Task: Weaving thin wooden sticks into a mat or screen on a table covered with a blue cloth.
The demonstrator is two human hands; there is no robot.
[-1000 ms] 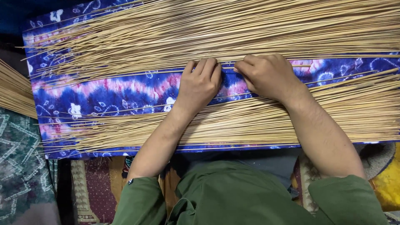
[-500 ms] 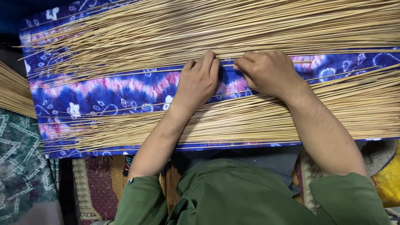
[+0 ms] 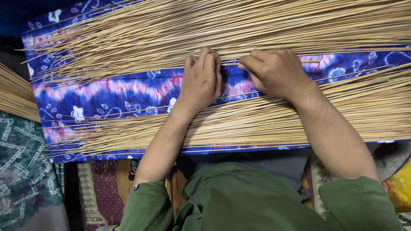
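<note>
Bamboo-pale sticks (image 3: 257, 25) lie in a thick spread across the far half of the blue and pink patterned cloth (image 3: 111, 94), and a second band of sticks (image 3: 265, 124) runs along the near edge. I have my left hand (image 3: 203, 81) flat, fingers pressed together, fingertips touching the near edge of the far pile. My right hand (image 3: 276, 70) sits just beside it, fingers curled; it seems to pinch a few thin sticks at its tips, though I cannot tell exactly how many. To do this well, I judge the left palm should keep the pile pinned while the right draws only a small, even share across the bare strip of cloth, sticks kept parallel so they do not cross.

Around me: another bundle of sticks (image 3: 15, 92) at the left, a green patterned fabric (image 3: 25, 171) below it, a woven rug (image 3: 100, 188) under my green sleeves. Stray sticks lying slantwise on the open strip could snag the sliding ones.
</note>
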